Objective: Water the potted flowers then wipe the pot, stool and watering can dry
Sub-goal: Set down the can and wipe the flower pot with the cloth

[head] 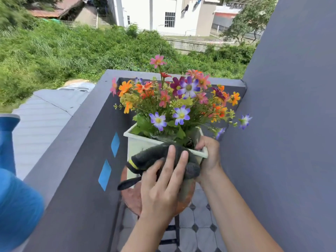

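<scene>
The left hand point(160, 186) is pressing a dark cloth point(154, 158) flat against the pot point(138, 148), with its fingers spread and nearly straight. The right hand point(209, 155) is curling round the rim's corner and steadying it. To dry the pot well, I judge the cloth should be travelling down each wall in turn while the right hand is bracing the pot against sliding on the stool point(131, 195) beneath both hands. The tall flowers point(181, 99) rising above the hands are likely making it top-heavy, so light pressure is looking wise. The pot is showing white, square and flared, with stained walls. The blue can point(11, 197), blurred, is lying well left of the left hand.
</scene>
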Available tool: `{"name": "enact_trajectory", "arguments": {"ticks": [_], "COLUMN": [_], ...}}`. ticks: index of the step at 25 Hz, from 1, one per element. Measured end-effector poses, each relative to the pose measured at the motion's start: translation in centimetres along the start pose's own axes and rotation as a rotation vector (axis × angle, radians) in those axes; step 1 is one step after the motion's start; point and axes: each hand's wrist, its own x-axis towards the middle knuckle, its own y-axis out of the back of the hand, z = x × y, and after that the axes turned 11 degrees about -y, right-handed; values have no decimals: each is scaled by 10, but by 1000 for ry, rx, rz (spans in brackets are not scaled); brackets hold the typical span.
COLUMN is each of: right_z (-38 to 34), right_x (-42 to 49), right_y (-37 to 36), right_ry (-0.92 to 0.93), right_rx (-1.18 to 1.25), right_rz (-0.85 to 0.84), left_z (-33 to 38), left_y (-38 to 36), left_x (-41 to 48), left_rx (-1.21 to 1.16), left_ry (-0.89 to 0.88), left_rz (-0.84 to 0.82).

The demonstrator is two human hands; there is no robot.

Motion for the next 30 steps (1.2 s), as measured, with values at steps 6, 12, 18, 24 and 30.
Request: {"name": "enact_trajectory", "arguments": {"ticks": [6,12,18,24,30], "right_z": [-15,-10,-11,-17,-19], "right_x": [-29,-20,-19,-18,-16], "right_y": [-15,-12,-12,-8,-13], "right_ry": [36,-45,5,-23,-24], "right_rx": [-10,-66,-23,-66,-14], "right_rz": [9,91,53,86,40], "left_z": [-17,-18,17,-27,16], "left_y": [0,1,3,1,0], "left_x": [6,4,10,-6,-18], "left_rx": [-58,-5,-86,11,-130], "left_ry": [398,178,139,461,145], "left_rz": [55,5,-25,-50,-139]}}
